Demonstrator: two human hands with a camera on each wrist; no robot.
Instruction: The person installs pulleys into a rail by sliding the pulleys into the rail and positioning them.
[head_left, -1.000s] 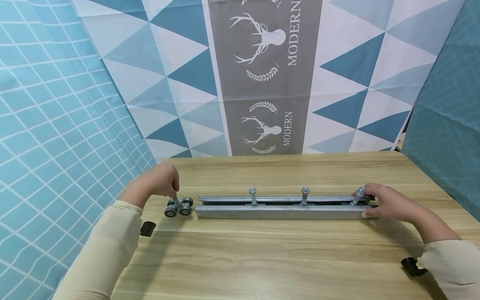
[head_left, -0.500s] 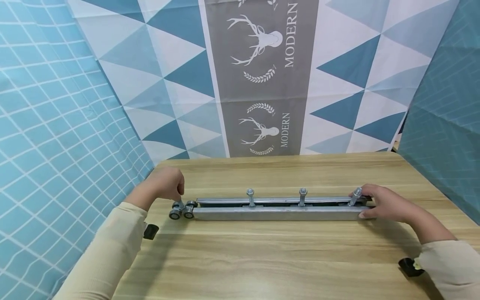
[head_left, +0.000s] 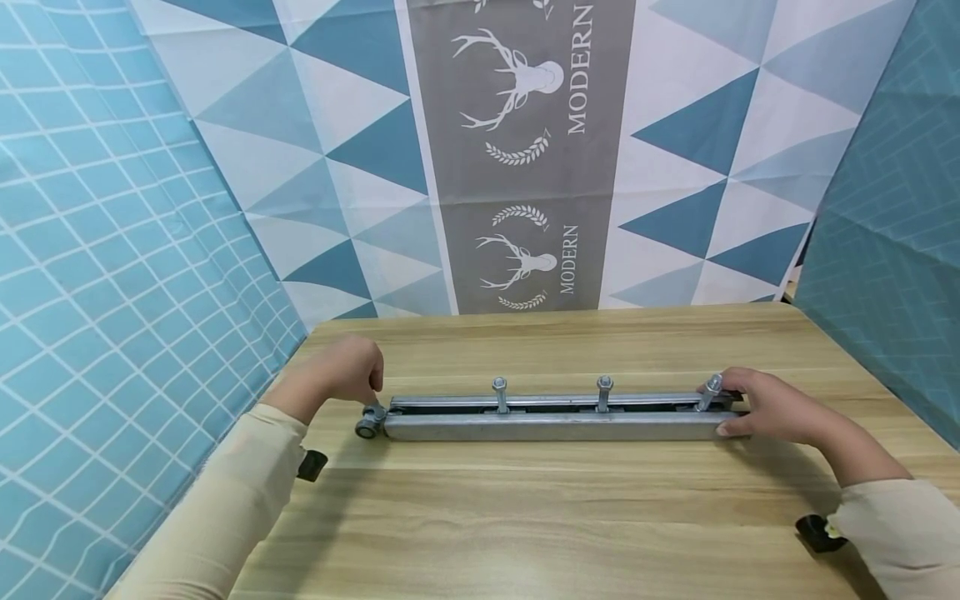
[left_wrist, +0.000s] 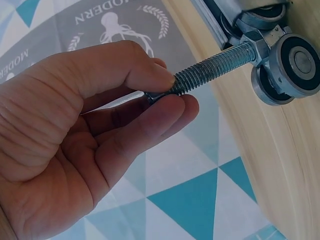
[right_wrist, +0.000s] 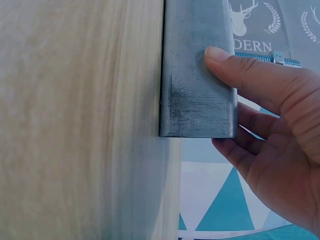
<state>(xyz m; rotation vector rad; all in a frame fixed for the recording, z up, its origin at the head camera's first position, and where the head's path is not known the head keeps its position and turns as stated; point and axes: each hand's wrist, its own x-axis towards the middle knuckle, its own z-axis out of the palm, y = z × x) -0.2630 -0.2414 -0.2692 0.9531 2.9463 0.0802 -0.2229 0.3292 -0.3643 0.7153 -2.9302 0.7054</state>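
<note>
A grey metal track rail (head_left: 555,428) lies across the wooden table with its slot upward. Three upright bolts, the left bolt (head_left: 501,396), middle bolt (head_left: 603,396) and right bolt (head_left: 708,393), stick out of the slot. At the rail's left end, my left hand (head_left: 347,371) pinches the threaded bolt (left_wrist: 215,67) of a roller trolley (left_wrist: 295,65) between thumb and fingers. One wheel pair is at the rail's mouth, seemingly partly inside; the other wheels are outside. My right hand (head_left: 776,408) grips the rail's right end, thumb on the near wall (right_wrist: 200,90), fingers behind.
The wooden table (head_left: 525,517) runs up to a patterned cloth backdrop (head_left: 525,167). Blue gridded cloth (head_left: 135,250) hangs on the left and teal cloth (head_left: 892,233) on the right. A small black device (head_left: 821,533) sits at the right wrist.
My left hand has moved right with the roller trolley, from apart from the rail to its left end, where the leading wheels are now hidden. The right hand stays on the rail.
</note>
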